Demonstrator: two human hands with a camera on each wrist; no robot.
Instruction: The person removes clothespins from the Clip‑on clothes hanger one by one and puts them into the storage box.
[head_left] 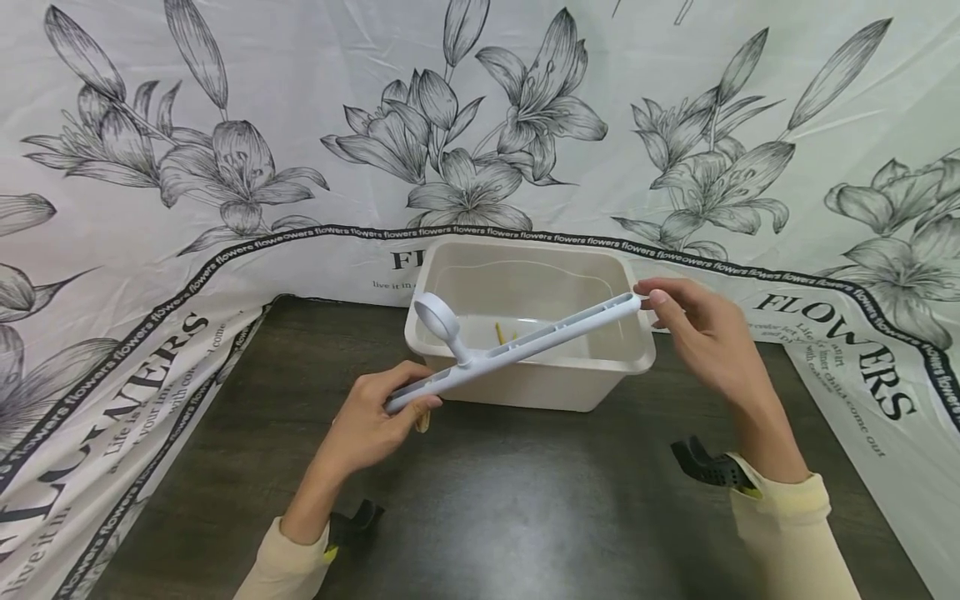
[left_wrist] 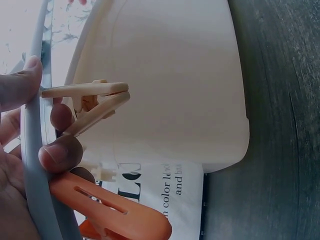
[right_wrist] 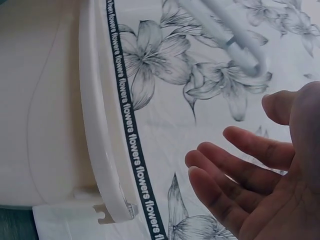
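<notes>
We see the left hand (head_left: 367, 425) gripping one end of the grey hanger bar (head_left: 517, 350) — held over the cream tub (head_left: 600, 379) — while the right hand (head_left: 701, 333), fingers relaxed, touches the far end.

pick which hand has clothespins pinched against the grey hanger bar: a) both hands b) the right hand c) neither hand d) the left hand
d: in the left wrist view the left hand grips the grey hanger bar with a beige clothespin and an orange clothespin at its fingers, while the right hand shows bare, straight fingers.
</notes>
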